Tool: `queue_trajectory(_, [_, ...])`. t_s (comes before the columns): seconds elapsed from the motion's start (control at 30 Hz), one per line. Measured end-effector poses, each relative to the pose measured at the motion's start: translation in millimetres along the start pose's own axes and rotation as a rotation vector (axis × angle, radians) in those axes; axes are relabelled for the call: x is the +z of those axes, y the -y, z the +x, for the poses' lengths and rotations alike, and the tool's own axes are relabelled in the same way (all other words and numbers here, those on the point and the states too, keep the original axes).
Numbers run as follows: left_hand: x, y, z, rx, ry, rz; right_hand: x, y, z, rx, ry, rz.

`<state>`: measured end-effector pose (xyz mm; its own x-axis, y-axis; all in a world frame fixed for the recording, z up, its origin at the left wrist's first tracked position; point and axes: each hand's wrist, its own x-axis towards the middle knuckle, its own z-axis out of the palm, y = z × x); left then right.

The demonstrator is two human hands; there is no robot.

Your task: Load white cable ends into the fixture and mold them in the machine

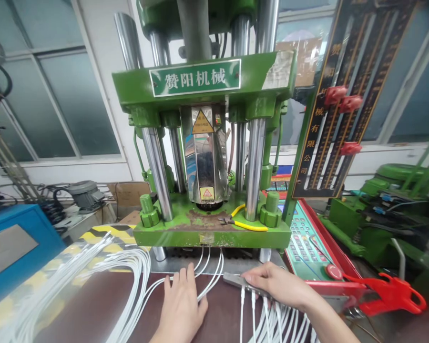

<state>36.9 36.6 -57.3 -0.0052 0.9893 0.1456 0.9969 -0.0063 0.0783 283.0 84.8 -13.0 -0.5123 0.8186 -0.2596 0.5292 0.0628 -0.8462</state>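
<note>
My left hand (182,300) lies palm down on the brown tabletop (100,305), fingers stretched forward and a little apart. Beside and partly under it run several thin white cables (217,274), which lead into the gap below the green press (210,237). My right hand (275,284) is closed on a grey metal bar (235,280), thumb along its top, in front of the press. White cable ends (253,302) hang in a row from the bar's near edge. The far end of the bar is hidden under my right fingers.
Yellow-handled pliers (248,226) rest on the press base. A bundle of white cables (132,276) lies at left; more cables (279,328) spread at right. Right of the press stand a button panel (307,243), a red stop button (333,272) and a red-handled tool (396,293).
</note>
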Motion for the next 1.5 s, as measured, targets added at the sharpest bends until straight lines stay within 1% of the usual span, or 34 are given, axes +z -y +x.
queue_trajectory(0.1, [-6.5,9,11,0.032,-0.001,0.065,3,5,-2,-0.026,0.007,-0.097])
queue_trajectory(0.17, [-10.1,16,18,0.052,0.011,0.056,7,7,-3,-0.008,0.013,-0.172])
queue_trajectory(0.23, [-13.3,22,24,0.063,0.031,0.03,14,8,-5,0.0,-0.015,-0.246])
queue_trajectory(0.3, [-17.3,27,29,0.063,0.064,-0.025,25,8,-5,-0.066,-0.091,-0.321])
queue_trajectory(0.37, [-23.6,31,34,0.045,0.112,-0.115,38,8,-3,-0.178,-0.158,-0.392])
queue_trajectory(0.47, [-36.5,34,39,0.01,0.222,-0.334,60,8,6,-0.261,-0.209,-0.484])
queue_trajectory(0.53, [-44.3,31,42,0.022,0.348,-0.529,72,11,15,-0.283,-0.218,-0.525])
queue_trajectory(0.6, [-48.8,26,44,0.04,0.482,-0.727,80,15,25,-0.316,-0.194,-0.556])
queue_trajectory(0.67, [-49.1,20,47,0.015,0.568,-0.911,85,19,33,-0.35,-0.159,-0.575])
queue_trajectory(0.73, [-45.6,15,51,-0.041,0.579,-1.091,88,23,38,-0.394,-0.146,-0.573])
queue_trajectory(0.8, [-39.3,10,55,-0.101,0.544,-1.266,89,25,40,-0.446,-0.146,-0.553])
queue_trajectory(0.87, [-31.2,4,61,-0.174,0.512,-1.416,90,26,38,-0.489,-0.146,-0.527])
queue_trajectory(0.93, [-22.5,-3,67,-0.258,0.512,-1.537,87,26,33,-0.508,-0.174,-0.501])
queue_trajectory(1.0, [-14.5,-11,74,-0.324,0.533,-1.642,80,25,27,-0.473,-0.255,-0.482])
queue_trajectory(1.03, [-11.1,-15,77,-0.346,0.545,-1.687,75,24,24,-0.423,-0.312,-0.485])
queue_trajectory(1.1, [-5.5,-19,82,-0.381,0.574,-1.759,62,20,19,-0.274,-0.429,-0.523])
queue_trajectory(1.17, [-1.1,-22,84,-0.419,0.609,-1.8,49,18,15,-0.155,-0.489,-0.601])
queue_trajectory(1.2, [0.8,-22,85,-0.438,0.623,-1.815,43,17,12,-0.123,-0.478,-0.651])
queue_trajectory(1.23, [2.6,-22,84,-0.454,0.634,-1.83,38,17,9,-0.097,-0.44,-0.708])
queue_trajectory(1.3, [5.8,-21,83,-0.467,0.641,-1.865,30,18,0,-0.023,-0.315,-0.829])
queue_trajectory(1.37, [8.5,-21,82,-0.464,0.64,-1.896,25,18,-10,0.084,-0.215,-0.915])
queue_trajectory(1.43, [10.8,-21,81,-0.463,0.653,-1.912,24,19,-18,0.154,-0.174,-0.95])
queue_trajectory(1.5, [12.2,-22,81,-0.472,0.681,-1.915,26,18,-19,0.157,-0.159,-0.966])
